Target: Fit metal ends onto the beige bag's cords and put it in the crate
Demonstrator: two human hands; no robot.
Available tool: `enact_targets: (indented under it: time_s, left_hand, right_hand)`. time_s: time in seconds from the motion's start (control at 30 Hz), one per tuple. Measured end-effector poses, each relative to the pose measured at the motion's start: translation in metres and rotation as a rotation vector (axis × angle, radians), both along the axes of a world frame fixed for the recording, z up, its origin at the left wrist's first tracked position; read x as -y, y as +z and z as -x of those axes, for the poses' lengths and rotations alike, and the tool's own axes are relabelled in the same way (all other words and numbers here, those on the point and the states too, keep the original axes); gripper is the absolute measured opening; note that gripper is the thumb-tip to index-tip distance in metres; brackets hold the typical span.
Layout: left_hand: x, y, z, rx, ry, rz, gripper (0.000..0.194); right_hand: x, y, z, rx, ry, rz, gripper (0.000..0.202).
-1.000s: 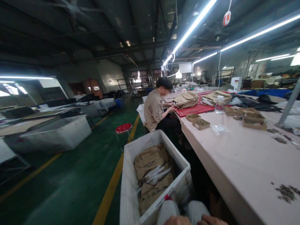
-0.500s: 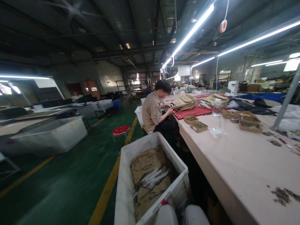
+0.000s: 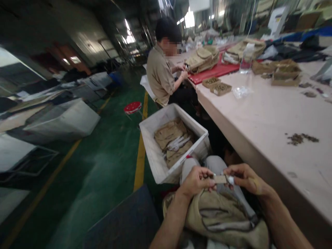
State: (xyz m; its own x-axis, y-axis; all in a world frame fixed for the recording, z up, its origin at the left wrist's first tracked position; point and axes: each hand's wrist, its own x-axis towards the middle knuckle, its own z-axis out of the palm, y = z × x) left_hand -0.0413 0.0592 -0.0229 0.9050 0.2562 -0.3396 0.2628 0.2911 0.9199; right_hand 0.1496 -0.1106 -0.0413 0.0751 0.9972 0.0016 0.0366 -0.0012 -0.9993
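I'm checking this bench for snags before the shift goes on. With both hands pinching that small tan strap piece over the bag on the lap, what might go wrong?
The left hand and right hand grip the tan strap piece and its small metal part only by the fingertips; it might slip and drop. The tan bag lies loose on the lap and may slide off. The white bin stands close by the knees, easy to knock.

bag [image 3: 223, 216]: lower part cut by bottom edge | tab [image 3: 220, 179]: ends hidden by fingers; small metal piece at right hand [image 3: 245, 178] too small to tell | scraps [image 3: 298, 138] on table [image 3: 259, 114]: too small to tell | far shelves: blurred
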Motion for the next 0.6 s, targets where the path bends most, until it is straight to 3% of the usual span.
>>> enact_targets:
  time_s: [0.07,0.17,0.47,0.6]
  left_hand:
    - [-0.002,-0.004,-0.005,0.005,-0.016,0.073,0.055]
    - [-0.004,-0.005,-0.008,0.007,-0.009,0.115,0.049]
    - [-0.008,0.011,-0.024,-0.011,-0.017,-0.126,0.043]
    - [-0.031,-0.007,-0.036,-0.043,-0.095,-0.150,0.045]
  right_hand:
    - [0.001,-0.008,-0.010,-0.171,-0.004,0.011,0.045]
    - [0.000,-0.016,-0.014,-0.262,-0.036,0.017,0.043]
    - [-0.017,-0.004,-0.014,-0.293,-0.093,-0.008,0.034]
    - [-0.033,-0.008,-0.026,-0.267,-0.129,0.018,0.040]
